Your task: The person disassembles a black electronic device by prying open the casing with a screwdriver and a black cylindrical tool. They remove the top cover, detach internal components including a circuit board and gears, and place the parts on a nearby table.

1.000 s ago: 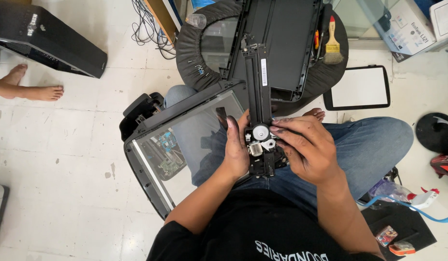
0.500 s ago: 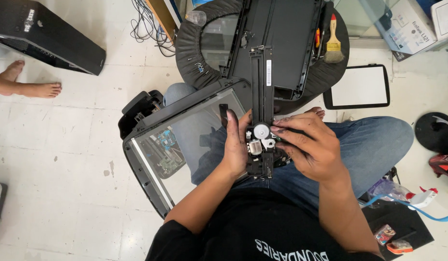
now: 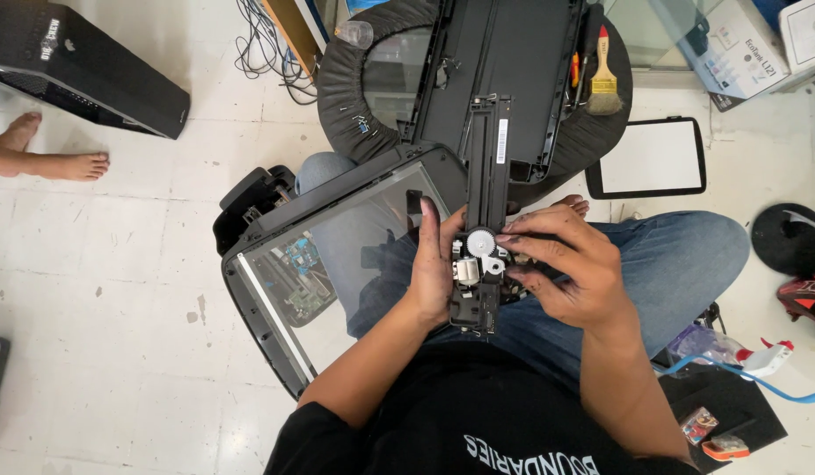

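Observation:
I sit with a long black scanner bar (image 3: pixel 491 158) held upright over my lap. Its near end carries a small motor block with white gears (image 3: pixel 479 264). My left hand (image 3: pixel 432 264) grips the left side of that block, fingers pointing up. My right hand (image 3: pixel 561 268) holds the right side, with smudged fingertips touching the gears. A black scanner lid with a glass pane (image 3: pixel 337 264) leans across my left knee, under my left forearm.
A round black stool (image 3: pixel 350 88) ahead holds a black printer tray (image 3: pixel 513 62), a paintbrush (image 3: pixel 603 75) and a red screwdriver (image 3: pixel 576 66). A black-framed white panel (image 3: pixel 651 158) lies to the right, a black box (image 3: pixel 82 75) at far left. Another person's bare feet (image 3: pixel 47 158) rest nearby.
The scanner bar and motor block have shifted slightly; my right fingers have moved onto the gears. The lid on my knee stays in place.

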